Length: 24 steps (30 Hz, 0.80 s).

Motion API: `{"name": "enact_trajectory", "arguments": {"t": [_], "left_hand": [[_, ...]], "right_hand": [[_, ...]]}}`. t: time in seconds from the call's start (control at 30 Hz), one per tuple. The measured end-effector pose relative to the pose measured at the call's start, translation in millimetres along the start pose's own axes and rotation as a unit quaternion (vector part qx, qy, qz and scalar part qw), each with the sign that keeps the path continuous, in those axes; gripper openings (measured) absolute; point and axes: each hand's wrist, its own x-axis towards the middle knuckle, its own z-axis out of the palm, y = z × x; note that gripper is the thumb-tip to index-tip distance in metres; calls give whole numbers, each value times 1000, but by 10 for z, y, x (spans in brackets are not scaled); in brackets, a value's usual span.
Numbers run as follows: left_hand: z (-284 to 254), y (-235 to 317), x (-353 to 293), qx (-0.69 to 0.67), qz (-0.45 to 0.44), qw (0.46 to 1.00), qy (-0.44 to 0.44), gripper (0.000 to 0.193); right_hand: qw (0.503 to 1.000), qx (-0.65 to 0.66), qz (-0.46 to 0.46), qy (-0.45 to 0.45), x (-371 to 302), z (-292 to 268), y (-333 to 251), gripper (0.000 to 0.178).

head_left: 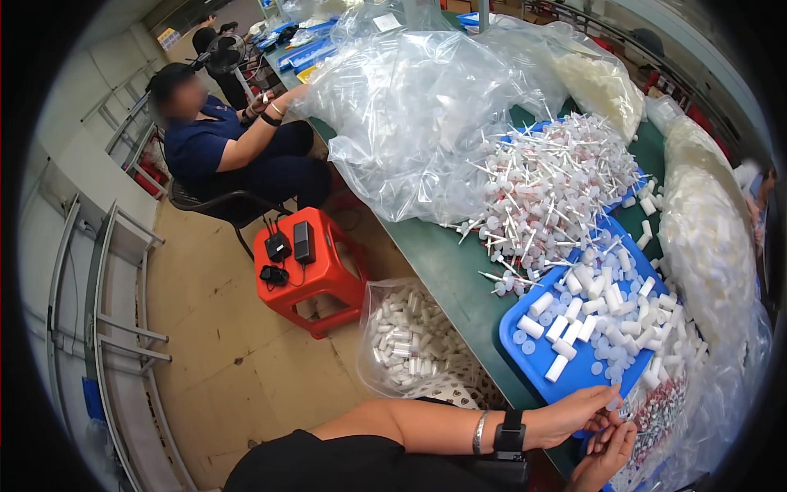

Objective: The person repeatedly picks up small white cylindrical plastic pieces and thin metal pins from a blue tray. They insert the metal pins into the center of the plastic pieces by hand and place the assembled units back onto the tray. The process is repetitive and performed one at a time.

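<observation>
Both my hands meet over the near corner of the blue tray [515, 334]. My left hand [567, 412], with a watch and a bracelet on its wrist, pinches a small translucent disc [614, 403] between thumb and fingertips. Just below it is my right hand [608, 456], its fingers curled together; what they grip, if anything, is too small to make out. White cylinders [555, 328] and translucent discs [596, 369] lie loose in the tray. Beside my hands spreads a pile of tiny red and silver parts [656, 420].
A heap of thin white stemmed parts [545, 193] covers the green table [434, 254] beyond the tray. Large clear plastic bags [410, 107] bulge behind it. A red stool [303, 279] and a bag of white cylinders [414, 332] stand left; a seated person [213, 139] works farther off.
</observation>
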Motion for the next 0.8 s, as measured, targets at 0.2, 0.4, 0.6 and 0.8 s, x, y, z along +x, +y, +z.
{"name": "enact_trajectory", "arguments": {"t": [0.2, 0.4, 0.6, 0.8], "left_hand": [[-133, -35, 159, -53, 1, 999, 13, 39], [-167, -49, 182, -48, 6, 999, -1, 34], [-174, -55, 204, -38, 3, 999, -2, 40], [-170, -35, 178, -47, 15, 999, -3, 41]], "right_hand": [[1000, -6, -13, 0, 57, 97, 66, 20], [1000, -27, -10, 2, 67, 64, 106, 19], [1000, -21, -9, 0, 78, 27, 137, 21], [999, -34, -18, -14, 86, 35, 137, 22]]}}
